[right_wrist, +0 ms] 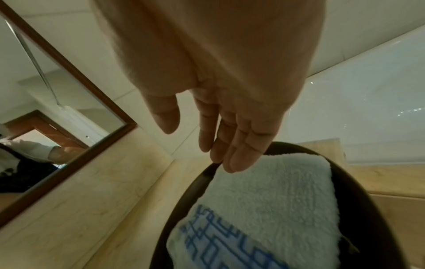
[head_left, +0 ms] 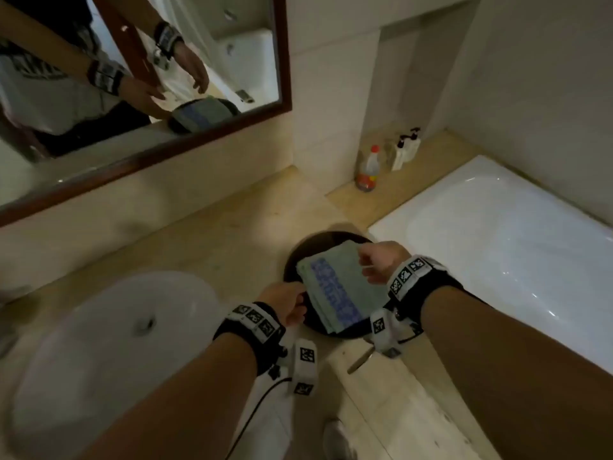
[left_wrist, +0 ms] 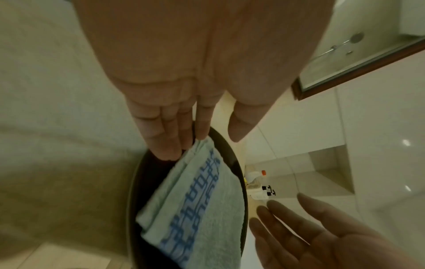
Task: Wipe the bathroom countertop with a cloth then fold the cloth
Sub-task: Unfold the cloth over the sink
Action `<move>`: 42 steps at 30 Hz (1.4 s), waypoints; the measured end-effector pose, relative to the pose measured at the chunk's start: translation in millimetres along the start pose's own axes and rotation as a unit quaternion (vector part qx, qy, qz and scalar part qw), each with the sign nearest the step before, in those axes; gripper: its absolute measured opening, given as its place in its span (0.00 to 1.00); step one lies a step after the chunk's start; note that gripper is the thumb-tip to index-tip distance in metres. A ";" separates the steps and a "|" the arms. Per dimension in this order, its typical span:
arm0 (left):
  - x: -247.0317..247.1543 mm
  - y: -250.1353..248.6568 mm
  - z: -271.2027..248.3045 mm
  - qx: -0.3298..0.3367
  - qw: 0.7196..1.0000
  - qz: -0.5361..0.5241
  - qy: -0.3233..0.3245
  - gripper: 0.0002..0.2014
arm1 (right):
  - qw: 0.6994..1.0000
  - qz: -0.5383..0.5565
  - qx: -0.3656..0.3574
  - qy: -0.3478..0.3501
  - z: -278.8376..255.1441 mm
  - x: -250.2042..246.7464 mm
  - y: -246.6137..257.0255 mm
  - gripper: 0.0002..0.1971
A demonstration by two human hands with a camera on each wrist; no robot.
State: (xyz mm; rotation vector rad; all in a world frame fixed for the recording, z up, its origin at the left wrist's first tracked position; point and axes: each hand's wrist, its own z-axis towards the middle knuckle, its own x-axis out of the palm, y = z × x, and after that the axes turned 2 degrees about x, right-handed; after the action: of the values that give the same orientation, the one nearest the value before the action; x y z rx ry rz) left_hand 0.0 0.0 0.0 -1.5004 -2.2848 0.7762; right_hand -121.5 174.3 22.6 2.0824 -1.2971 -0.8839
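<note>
A folded pale cloth with a blue pattern lies on a dark round tray on the beige countertop. My left hand is at the cloth's near-left side. In the left wrist view its straight fingers touch a corner of the cloth without gripping it. My right hand hovers over the cloth's far-right corner. In the right wrist view its relaxed fingers are just above the edge of the cloth, holding nothing.
A white sink is sunk into the counter to the left. A framed mirror hangs behind it. A white bathtub lies to the right. A red-capped bottle and pump bottles stand on the ledge behind.
</note>
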 end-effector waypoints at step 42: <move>15.6 -132.7 -93.2 0.216 0.955 -0.199 0.040 0.11 | 0.865 -0.353 -0.197 0.298 -39.1 12.0 155.1 0.10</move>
State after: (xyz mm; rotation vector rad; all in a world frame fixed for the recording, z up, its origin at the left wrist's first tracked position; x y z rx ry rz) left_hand -57.4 -1.3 152.5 -0.8295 -2.0783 0.9845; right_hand -175.9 104.8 156.6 2.2215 0.0005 -0.6069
